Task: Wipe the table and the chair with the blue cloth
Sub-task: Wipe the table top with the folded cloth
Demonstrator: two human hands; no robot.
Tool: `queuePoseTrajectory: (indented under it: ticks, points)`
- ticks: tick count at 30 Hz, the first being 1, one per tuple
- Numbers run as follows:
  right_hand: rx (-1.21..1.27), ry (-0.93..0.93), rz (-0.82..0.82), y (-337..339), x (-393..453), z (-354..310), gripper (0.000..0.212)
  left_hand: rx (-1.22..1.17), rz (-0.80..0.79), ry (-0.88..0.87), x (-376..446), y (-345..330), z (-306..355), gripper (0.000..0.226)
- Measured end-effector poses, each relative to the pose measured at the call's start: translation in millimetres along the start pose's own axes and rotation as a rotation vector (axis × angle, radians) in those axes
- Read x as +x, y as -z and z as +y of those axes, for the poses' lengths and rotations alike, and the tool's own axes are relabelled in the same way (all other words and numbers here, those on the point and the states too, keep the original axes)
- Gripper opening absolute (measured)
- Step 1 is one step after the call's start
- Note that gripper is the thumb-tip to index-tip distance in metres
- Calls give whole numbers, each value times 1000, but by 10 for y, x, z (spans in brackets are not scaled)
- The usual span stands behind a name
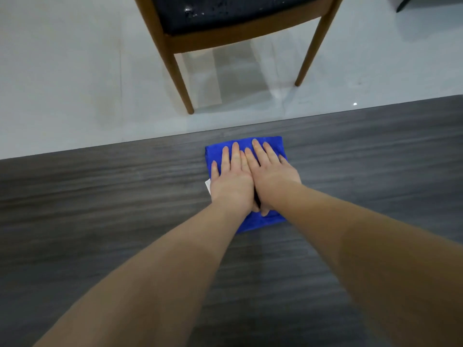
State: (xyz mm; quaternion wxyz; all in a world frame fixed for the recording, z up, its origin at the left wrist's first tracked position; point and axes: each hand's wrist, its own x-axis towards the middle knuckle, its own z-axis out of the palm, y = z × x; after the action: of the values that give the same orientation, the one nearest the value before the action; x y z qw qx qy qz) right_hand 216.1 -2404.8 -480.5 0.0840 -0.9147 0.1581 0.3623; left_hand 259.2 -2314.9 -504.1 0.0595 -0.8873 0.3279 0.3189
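A folded blue cloth (pixel 271 145) lies flat on the dark grey wood-grain table (pixel 100 209), close to its far edge. My left hand (pixel 231 182) and my right hand (pixel 271 175) press down on it side by side, fingers straight and pointing away from me, the right hand slightly overlapping the left. A small white tag (pixel 208 184) sticks out at the cloth's left side. Beyond the table stands a wooden chair (pixel 175 68) with a black seat (pixel 225 11) that carries several pale specks.
Pale glossy floor tiles (pixel 75 71) stretch beyond the table's far edge. A dark furniture leg (pixel 403 3) shows at the top right corner. The table surface extends widely to both sides of the cloth.
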Motion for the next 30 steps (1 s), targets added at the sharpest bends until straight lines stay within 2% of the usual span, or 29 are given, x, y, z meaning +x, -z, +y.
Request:
queuePoseTrajectory:
  ticks: [4, 15, 23, 30]
  points:
    - [-9, -30, 24, -106, -35, 508, 149, 23, -6, -15, 120, 11, 519, 134]
    - [0, -53, 15, -205, -207, 1558, 151, 67, -49, -32, 278, 96, 1585, 134]
    - [45, -53, 6, -173, -215, 1580, 142, 54, -71, -16, 282, 146, 1638, 133]
    - [20, -82, 16, -179, -202, 1544, 144, 37, -61, -21, 288, 111, 1611, 135]
